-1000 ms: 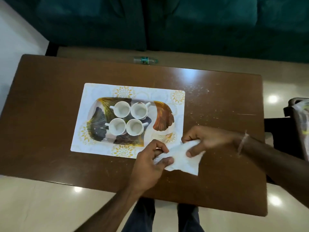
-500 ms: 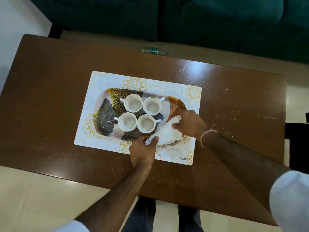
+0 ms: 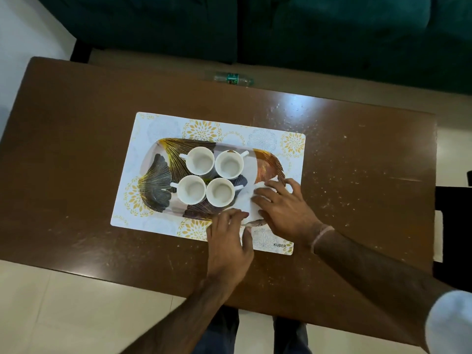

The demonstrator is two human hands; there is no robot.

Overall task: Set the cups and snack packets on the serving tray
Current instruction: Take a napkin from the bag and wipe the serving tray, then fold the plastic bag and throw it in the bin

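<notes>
Several white cups stand in a square group on the leaf-patterned serving tray, which rests on a white floral placemat. A white packet or napkin lies on the tray's right part, just right of the cups. My right hand lies flat on it with fingers spread. My left hand touches its near edge at the tray's front rim, fingers loosely apart. Most of the white piece is hidden under both hands.
The brown table carries the placemat at its middle. A plastic bottle lies on the floor beyond the far edge, in front of a green sofa. A dark chair stands at the right.
The white piece went from the table in front of the placemat onto the tray's right part. Both hands moved forward with it and have opened, now pressing it flat.
</notes>
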